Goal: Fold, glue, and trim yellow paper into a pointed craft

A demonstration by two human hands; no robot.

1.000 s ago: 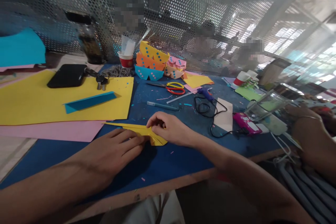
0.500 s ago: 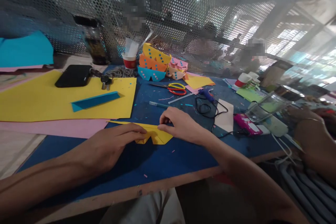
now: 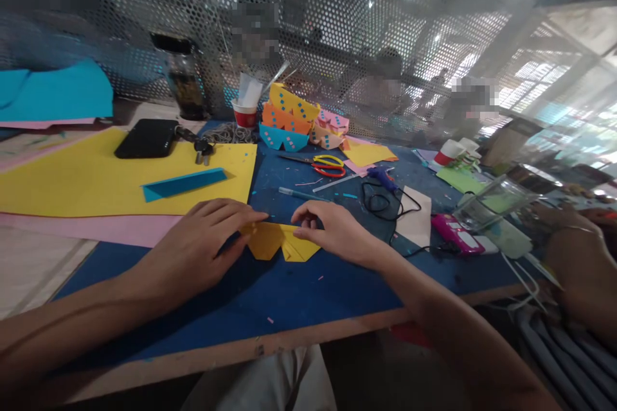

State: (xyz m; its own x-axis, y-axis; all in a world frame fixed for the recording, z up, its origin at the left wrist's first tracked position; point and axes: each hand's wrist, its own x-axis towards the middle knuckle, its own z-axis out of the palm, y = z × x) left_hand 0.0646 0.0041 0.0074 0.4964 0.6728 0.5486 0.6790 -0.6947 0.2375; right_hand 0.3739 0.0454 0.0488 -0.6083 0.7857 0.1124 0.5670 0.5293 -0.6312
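Observation:
A folded yellow paper piece (image 3: 265,241) with a notch in its lower edge lies on the blue tabletop in front of me. My left hand (image 3: 207,237) grips its left end, with the fingers along the top edge and the thumb lower down. Curled fingers of my right hand (image 3: 332,228) pinch the upper right edge. Just beyond my hands lies a capped blue pen or cutter (image 3: 303,194). Farther back stand several finished paper masks with small squares on them, a blue one (image 3: 283,137) in front.
Scissors (image 3: 328,164), a glue gun (image 3: 383,178) with a black cord, and a pink power strip (image 3: 457,234) lie ahead and right. Yellow sheets (image 3: 87,186) at left carry a black phone (image 3: 147,138), keys and a blue folded strip (image 3: 183,185). A co-worker's arm (image 3: 569,250) rests at right.
My left hand has shifted up along the top edge, and the paper's left part now hangs flatter toward me, showing more surface. My right hand stays at the right end. The view shifted slightly.

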